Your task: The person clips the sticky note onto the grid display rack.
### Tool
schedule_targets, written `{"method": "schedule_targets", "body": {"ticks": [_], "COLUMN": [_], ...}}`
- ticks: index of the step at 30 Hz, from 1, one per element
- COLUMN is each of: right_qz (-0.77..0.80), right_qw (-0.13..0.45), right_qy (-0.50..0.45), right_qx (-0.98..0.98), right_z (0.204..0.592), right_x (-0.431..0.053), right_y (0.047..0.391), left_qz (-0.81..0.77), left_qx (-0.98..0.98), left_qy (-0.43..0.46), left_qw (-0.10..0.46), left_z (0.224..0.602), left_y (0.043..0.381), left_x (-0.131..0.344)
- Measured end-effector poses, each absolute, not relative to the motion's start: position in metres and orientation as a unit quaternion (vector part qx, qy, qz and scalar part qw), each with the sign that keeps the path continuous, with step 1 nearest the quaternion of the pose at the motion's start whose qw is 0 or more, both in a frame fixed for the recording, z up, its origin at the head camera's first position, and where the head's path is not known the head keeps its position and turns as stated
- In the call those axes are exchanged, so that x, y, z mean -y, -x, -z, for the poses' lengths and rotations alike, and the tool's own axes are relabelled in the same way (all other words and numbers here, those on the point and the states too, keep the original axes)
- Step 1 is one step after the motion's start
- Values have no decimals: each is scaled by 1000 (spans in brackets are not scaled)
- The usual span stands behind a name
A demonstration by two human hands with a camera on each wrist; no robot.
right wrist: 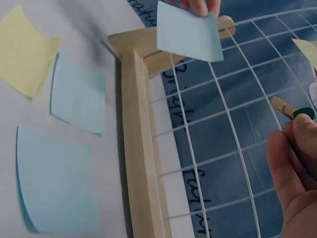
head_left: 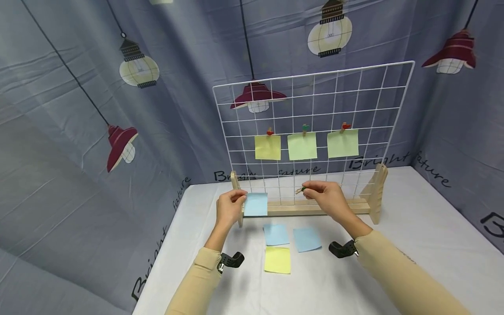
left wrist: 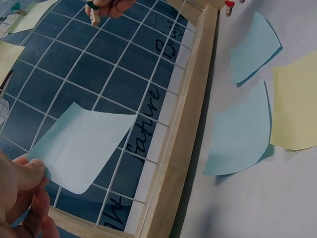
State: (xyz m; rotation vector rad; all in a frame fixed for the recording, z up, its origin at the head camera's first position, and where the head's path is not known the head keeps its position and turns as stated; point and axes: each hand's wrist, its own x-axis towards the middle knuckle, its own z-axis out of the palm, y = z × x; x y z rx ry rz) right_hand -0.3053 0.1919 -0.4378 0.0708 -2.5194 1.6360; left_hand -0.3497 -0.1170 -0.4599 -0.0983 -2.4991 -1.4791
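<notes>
done: 3 notes (head_left: 302, 147) pegged to grid (head_left: 292, 117) | left hand (head_left: 229, 207): fingers clamped on blue note (head_left: 256, 204), grid's near left, unpegged | right hand (head_left: 327, 197): fingers pinching peg (head_left: 299, 190) | not hung: blue pair (head_left: 276, 235), yellow note (head_left: 277, 260), near table (head_left: 315, 280)

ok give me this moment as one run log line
left hand: pinches blue note | right hand: pinches green-trimmed clothespin | wire grid: three clipped notes | table: other blue notes, yellow note
</notes>
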Motion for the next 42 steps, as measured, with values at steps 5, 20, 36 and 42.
{"method": "schedule_targets", "body": {"ticks": [5,20,36,42], "right_qz": [-555,-546,-509,-488], "right_qw": [64,88,147,177], "right_qy": [-8,-9,-5,-12], "right_qx": [829,833,848,854], "right_z": [432,414,411,411], "right_x": [-171,-114,-78,-75], "right_y": [314,334,356,362], "left_qz": [511,520,521,523], "left_qx": [849,841,838,836], "left_qy": [33,17,18,12], "left_qw": [131,146,159,164], "left_z": [456,452,448,447], "left_y": [355,373,379,381], "left_x": [120,113,107,106]}}
